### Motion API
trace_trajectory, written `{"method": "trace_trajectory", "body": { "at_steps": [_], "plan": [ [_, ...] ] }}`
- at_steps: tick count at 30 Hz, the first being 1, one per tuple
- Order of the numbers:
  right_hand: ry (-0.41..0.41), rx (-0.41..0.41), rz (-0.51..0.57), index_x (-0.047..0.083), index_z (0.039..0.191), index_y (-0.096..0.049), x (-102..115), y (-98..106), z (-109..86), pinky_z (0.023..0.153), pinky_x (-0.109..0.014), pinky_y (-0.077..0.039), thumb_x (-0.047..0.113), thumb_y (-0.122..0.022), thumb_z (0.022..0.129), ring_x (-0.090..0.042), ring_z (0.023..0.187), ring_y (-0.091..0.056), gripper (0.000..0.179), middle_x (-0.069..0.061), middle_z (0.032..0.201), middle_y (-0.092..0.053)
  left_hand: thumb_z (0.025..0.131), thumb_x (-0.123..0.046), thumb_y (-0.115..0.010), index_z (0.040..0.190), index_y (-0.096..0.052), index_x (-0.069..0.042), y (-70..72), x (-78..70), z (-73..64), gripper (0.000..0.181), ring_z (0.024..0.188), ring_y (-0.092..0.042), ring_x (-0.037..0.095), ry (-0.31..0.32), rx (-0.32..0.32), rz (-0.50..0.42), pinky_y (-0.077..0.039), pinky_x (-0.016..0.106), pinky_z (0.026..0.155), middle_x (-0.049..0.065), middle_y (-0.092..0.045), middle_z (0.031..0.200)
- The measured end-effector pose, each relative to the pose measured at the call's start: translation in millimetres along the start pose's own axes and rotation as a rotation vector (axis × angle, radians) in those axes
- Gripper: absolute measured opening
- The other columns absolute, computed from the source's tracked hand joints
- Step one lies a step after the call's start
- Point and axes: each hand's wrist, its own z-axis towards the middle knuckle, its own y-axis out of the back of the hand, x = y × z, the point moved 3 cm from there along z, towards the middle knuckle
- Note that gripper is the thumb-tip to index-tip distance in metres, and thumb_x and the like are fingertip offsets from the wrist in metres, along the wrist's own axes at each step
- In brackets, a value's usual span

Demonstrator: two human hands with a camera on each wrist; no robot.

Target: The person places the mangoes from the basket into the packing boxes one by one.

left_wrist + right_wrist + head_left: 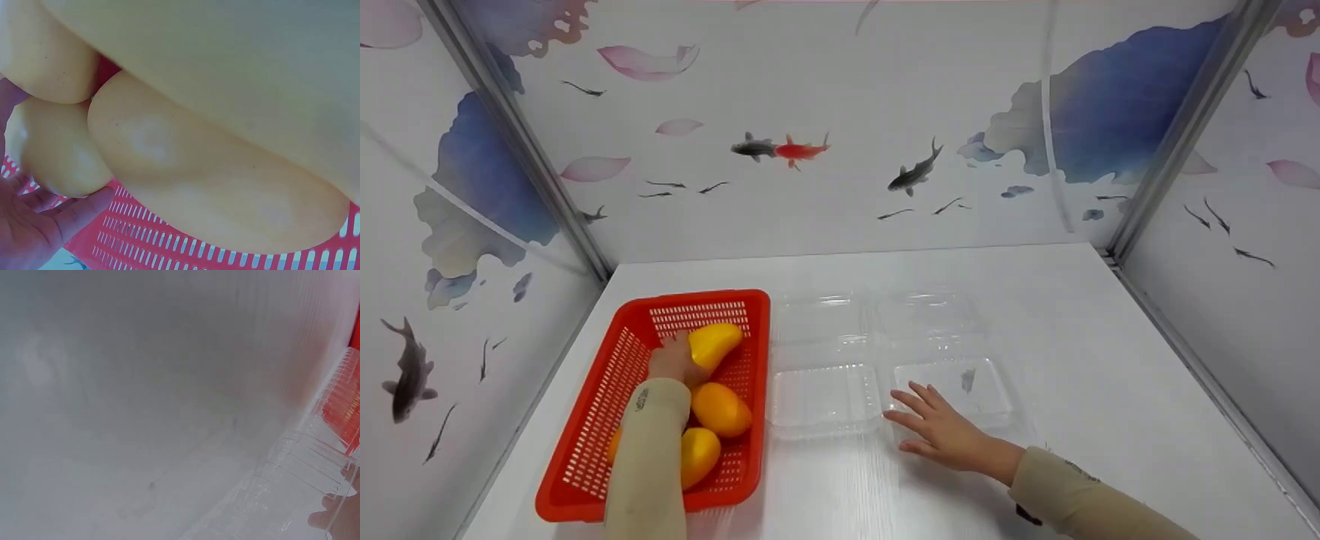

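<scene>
In the head view my left hand (pixel 673 361) reaches into a red plastic basket (pixel 761 352) and takes hold of a yellow mango (pixel 718 342) near the far end. The left wrist view has the fingers (pixel 79 216) along one side of that mango (pixel 62 149), close to the basket's slotted wall. More mangoes (pixel 721 409) lie nearer, partly hidden by the sleeve. My right hand (pixel 941 435), fingers spread and holding nothing, is at the front-left corner of a clear plastic box (pixel 986 382). Its fingertips overlap the rim.
Beside it stands another clear box (pixel 821 394), with two more behind, at the back left (pixel 821 319) and back right (pixel 926 315). All are on a white table (pixel 1080 337), enclosed by printed panels (pixel 840 202) at the back and sides.
</scene>
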Motion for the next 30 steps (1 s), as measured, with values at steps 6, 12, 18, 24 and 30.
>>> {"method": "trace_trajectory", "body": {
  "at_steps": [6, 12, 18, 24, 30],
  "plan": [
    [0.001, -0.001, 0.013, 0.018, 0.133, -0.047, 0, 1, 0.9, 0.1, -0.059, -0.028, 0.037, -0.052, 0.091, -0.041, 0.129, -0.032, 0.046, -0.013, 0.14, -0.039, 0.073, -0.028, -0.07, 0.136, -0.02, 0.007, 13.9, -2.3, -3.2, 0.089, 0.108, -0.04, 0.051, 0.006, 0.028, -0.026, -0.032, 0.06, 0.097, 0.037, -0.032, 0.13],
    [0.003, -0.004, 0.018, 0.017, 0.132, -0.048, -1, 0, 0.9, 0.1, -0.06, -0.027, 0.037, -0.052, 0.09, -0.041, 0.128, -0.032, 0.046, -0.013, 0.14, -0.039, 0.073, -0.03, -0.072, 0.134, -0.024, 0.003, 31.8, -12.1, -9.8, 0.084, 0.104, -0.042, 0.043, -0.023, 0.034, -0.143, -0.036, 0.056, 0.094, 0.028, -0.04, 0.122],
    [-0.003, 0.005, 0.02, 0.017, 0.132, -0.048, -1, -1, 0.7, 0.1, -0.06, -0.027, 0.038, -0.051, 0.091, -0.041, 0.129, -0.031, 0.046, -0.014, 0.14, -0.039, 0.073, -0.03, -0.07, 0.131, -0.025, 0.0, 53.7, -33.5, -22.2, 0.079, 0.1, -0.043, 0.038, -0.045, -0.007, -0.161, -0.039, 0.052, 0.09, 0.021, -0.042, 0.113],
    [0.016, -0.019, 0.009, 0.017, 0.131, -0.048, -1, 0, 0.2, 0.099, -0.06, -0.028, 0.039, -0.05, 0.091, -0.042, 0.127, -0.033, 0.046, -0.014, 0.139, -0.04, 0.072, -0.029, -0.071, 0.129, -0.027, 0.0, 65.7, -67.9, -32.6, 0.078, 0.097, -0.046, 0.035, -0.069, -0.072, -0.166, -0.042, 0.049, 0.09, 0.019, -0.042, 0.11],
    [0.053, -0.076, -0.018, 0.015, 0.129, -0.05, -1, -1, 0.6, 0.095, -0.061, -0.032, 0.039, -0.05, 0.091, -0.043, 0.124, -0.037, 0.045, -0.016, 0.136, -0.043, 0.071, -0.031, -0.071, 0.127, -0.031, -0.004, 58.0, -114.4, -42.2, 0.074, 0.095, -0.046, 0.03, -0.127, -0.099, -0.178, -0.043, 0.043, 0.087, 0.015, -0.043, 0.107]
  ]
}}
